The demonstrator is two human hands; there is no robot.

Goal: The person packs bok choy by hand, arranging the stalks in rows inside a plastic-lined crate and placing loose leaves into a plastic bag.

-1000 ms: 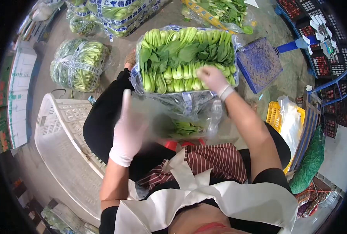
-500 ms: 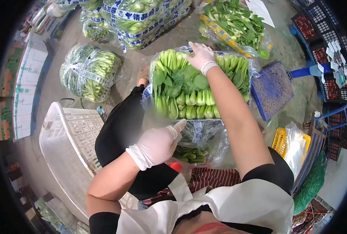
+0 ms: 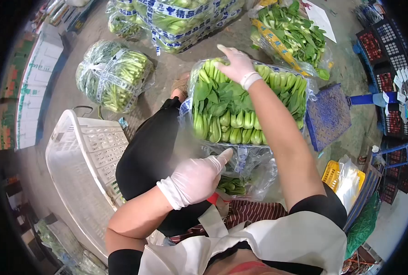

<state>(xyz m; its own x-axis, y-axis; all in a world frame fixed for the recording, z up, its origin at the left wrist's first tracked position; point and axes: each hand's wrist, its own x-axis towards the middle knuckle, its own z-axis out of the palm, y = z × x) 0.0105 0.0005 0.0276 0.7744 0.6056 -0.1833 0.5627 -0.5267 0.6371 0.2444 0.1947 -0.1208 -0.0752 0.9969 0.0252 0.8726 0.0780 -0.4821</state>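
Rows of green bok choy lie packed in a box lined with clear and blue-printed plastic. My right hand, in a white glove, lies over the far edge of this box with its fingers apart. Nothing shows in its grasp. Below the near edge is my left hand, also gloved. Its thumb side points up and to the right, while the other fingers curl in and are mostly hidden. Whether they hold anything I cannot make out. Loose clear plastic hangs beside that hand.
A white plastic crate stands at my left. Beyond it sits a wrapped bundle of greens, with larger wrapped stacks farther back. An open bag of greens, a blue platform and a yellow basket are on the right.
The view has shifted, so the box and surroundings appear farther right. My left hand sits slightly lower relative to the box; my right hand stays at the far edge with fingers more spread.
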